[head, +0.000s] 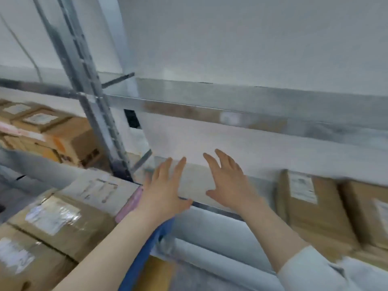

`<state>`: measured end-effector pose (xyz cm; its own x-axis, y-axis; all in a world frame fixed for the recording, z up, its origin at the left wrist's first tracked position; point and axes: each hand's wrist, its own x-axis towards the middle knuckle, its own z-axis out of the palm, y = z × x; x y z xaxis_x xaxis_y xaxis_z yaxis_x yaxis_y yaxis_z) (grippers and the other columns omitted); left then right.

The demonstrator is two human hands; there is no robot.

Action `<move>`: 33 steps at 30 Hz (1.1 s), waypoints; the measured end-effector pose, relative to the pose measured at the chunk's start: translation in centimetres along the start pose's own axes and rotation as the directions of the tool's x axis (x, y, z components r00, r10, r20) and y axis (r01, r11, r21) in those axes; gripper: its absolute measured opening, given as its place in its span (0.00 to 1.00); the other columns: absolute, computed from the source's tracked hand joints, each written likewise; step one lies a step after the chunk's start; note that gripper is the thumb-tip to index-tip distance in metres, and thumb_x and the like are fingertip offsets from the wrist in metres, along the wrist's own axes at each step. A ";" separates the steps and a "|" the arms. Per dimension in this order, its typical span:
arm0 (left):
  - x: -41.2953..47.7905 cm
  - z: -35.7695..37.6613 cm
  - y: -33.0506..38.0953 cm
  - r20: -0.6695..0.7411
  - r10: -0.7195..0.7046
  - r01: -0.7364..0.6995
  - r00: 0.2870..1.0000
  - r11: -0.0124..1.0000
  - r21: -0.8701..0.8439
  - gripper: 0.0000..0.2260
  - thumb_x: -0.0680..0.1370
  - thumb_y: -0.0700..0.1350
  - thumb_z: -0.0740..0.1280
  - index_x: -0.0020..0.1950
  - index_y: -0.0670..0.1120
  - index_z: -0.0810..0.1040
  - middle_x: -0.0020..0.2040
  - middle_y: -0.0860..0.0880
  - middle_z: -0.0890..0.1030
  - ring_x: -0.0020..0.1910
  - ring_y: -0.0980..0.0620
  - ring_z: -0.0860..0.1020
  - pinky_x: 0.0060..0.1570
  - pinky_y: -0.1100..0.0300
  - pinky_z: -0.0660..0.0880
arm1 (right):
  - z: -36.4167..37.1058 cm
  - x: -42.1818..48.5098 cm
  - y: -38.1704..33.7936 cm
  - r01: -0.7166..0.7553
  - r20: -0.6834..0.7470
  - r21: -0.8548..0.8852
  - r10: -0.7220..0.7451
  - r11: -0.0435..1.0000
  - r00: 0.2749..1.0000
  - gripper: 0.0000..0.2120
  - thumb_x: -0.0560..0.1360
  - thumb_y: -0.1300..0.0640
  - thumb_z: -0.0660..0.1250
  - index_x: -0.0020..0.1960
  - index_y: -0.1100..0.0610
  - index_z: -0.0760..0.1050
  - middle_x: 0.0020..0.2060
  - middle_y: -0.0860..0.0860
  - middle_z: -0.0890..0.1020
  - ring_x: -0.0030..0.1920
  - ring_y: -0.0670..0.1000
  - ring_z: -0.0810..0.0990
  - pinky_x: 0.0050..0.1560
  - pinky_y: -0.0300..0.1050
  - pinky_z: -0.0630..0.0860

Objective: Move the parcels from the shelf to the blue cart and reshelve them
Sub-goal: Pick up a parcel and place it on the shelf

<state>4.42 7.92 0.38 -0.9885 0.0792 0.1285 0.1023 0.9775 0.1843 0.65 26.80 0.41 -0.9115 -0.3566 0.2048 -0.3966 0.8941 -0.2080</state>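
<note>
Steel shelf (220, 211) vs. white wall: left hand (165, 185) & right hand (228, 181), fingers spread, holding nothing, hover over a bare bay, prob. mid-reach. Parcels (60, 217) sit stacked on blue cart (144, 255), left; shelved parcels (310, 206), right.

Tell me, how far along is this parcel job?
Looks done: labelled brown cardboard parcels seem stacked on the blue cart. In hand: nothing; the left hand and right hand are open, reaching toward a bare stretch of the grey metal shelf. Left: more brown cardboard boxes stand on that shelf at right. Reshelving progress cannot be told.
</note>
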 end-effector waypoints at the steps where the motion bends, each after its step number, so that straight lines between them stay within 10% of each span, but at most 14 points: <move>1: 0.9 1.2 1.7 0.017 0.044 -0.044 0.999 0.999 -0.011 0.48 0.69 0.63 0.68 0.76 0.61 0.37 0.79 0.49 0.46 0.76 0.44 0.52 0.72 0.41 0.51 | -0.1 -1.4 2.0 -0.059 0.002 -0.031 0.059 0.998 0.998 0.47 0.69 0.50 0.72 0.77 0.48 0.44 0.77 0.54 0.46 0.76 0.57 0.49 0.73 0.50 0.51; 15: 3.4 13.2 20.8 0.306 0.330 -0.299 0.893 0.943 -0.146 0.47 0.70 0.62 0.69 0.77 0.58 0.40 0.79 0.47 0.46 0.77 0.44 0.52 0.73 0.42 0.54 | 0.0 -17.8 20.7 -0.542 0.095 -0.065 0.546 0.838 0.833 0.46 0.68 0.52 0.72 0.76 0.45 0.46 0.76 0.54 0.48 0.75 0.58 0.50 0.72 0.52 0.55; 33: 2.8 19.4 22.3 0.290 0.243 -0.140 0.926 0.932 -0.333 0.45 0.71 0.55 0.71 0.75 0.63 0.41 0.75 0.49 0.52 0.57 0.47 0.76 0.49 0.51 0.79 | 5.6 -17.4 24.3 -0.398 0.125 0.100 0.385 0.912 0.914 0.42 0.72 0.48 0.70 0.76 0.43 0.47 0.75 0.52 0.41 0.75 0.56 0.40 0.71 0.54 0.60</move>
<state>1.78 33.75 -14.07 -0.9226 0.3671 -0.1188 0.2708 0.8354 0.4782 6.25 53.18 -13.55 -0.9998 -0.0154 -0.0129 -0.0096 0.9303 -0.3667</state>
